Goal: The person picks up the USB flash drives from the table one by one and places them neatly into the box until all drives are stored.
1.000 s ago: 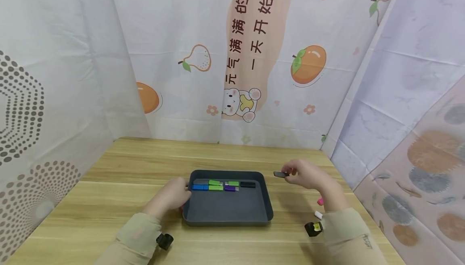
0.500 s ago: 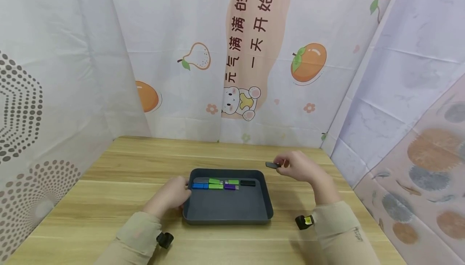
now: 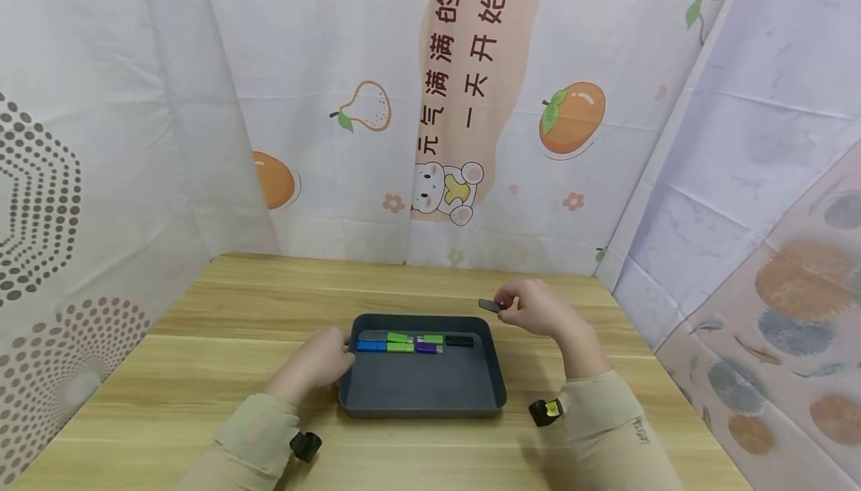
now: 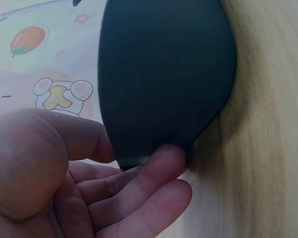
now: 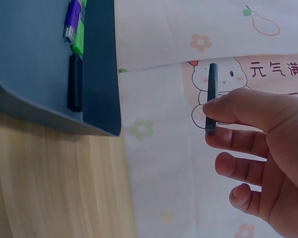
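Head view: my left hand (image 3: 321, 358) grips the tray (image 3: 424, 388); near its far-right corner my right hand (image 3: 534, 309) pinches 1 dark stick (image 3: 489, 305), pointing left.

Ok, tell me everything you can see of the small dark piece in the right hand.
The small dark piece is slim, flat, oblong and dark grey, perhaps plastic by its look. The right wrist view shows it nearly edge-on, with what look like fine ridges along one side. The right hand pinches it between thumb and index finger, which cover part of it; nothing else touches it. It is held in the air near the far right corner of the tray, apart from it.
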`<control>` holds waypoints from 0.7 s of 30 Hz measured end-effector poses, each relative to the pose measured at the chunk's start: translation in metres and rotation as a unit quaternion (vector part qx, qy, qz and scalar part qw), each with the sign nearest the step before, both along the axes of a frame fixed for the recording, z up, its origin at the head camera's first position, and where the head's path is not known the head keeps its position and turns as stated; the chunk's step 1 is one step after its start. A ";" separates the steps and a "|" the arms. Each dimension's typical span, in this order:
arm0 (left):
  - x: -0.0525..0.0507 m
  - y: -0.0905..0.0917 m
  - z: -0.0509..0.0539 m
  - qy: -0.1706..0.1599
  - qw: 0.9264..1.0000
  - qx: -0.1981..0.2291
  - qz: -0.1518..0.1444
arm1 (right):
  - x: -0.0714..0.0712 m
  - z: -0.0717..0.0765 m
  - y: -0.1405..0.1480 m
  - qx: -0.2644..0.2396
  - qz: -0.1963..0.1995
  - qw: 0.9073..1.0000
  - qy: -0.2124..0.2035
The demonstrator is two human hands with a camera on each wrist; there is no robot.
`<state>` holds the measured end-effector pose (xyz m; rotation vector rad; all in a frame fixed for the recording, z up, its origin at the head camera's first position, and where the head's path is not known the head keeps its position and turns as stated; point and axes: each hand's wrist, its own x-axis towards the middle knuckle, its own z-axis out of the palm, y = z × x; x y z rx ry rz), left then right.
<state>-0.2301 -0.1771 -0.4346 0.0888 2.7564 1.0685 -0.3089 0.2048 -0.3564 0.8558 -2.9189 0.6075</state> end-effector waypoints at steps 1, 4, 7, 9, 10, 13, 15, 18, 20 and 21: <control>0.000 0.000 0.000 0.000 1.000 0.001 0.000 | 0.000 -0.002 -0.001 0.001 -0.002 1.000 -0.001; 0.001 0.000 0.001 -0.001 1.000 0.000 -0.001 | -0.002 -0.006 -0.006 0.005 -0.007 1.000 -0.002; 0.001 0.000 0.001 -0.003 1.000 -0.001 0.000 | -0.002 -0.011 -0.010 0.006 -0.010 1.000 -0.005; 0.001 0.000 0.001 -0.002 1.000 -0.001 0.000 | -0.003 -0.015 -0.012 0.007 -0.009 1.000 -0.004; 0.001 0.000 0.001 -0.003 1.000 -0.001 0.001 | -0.004 -0.017 -0.013 0.008 -0.008 1.000 -0.004; 0.001 0.000 0.001 0.001 1.000 -0.001 -0.001 | -0.006 -0.024 -0.017 0.011 -0.007 1.000 0.002; 0.001 -0.001 0.000 0.001 1.000 -0.002 -0.001 | -0.006 -0.027 -0.019 0.013 -0.009 1.000 0.004; 0.000 -0.001 0.000 -0.001 1.000 -0.002 0.000 | -0.007 -0.032 -0.023 0.014 -0.014 1.000 0.000; 0.000 0.000 0.000 -0.004 1.000 0.000 0.002 | -0.007 -0.034 -0.025 0.012 -0.017 1.000 -0.008; 0.000 0.000 0.001 -0.005 1.000 0.001 0.002 | -0.007 -0.036 -0.026 0.011 -0.019 1.000 -0.012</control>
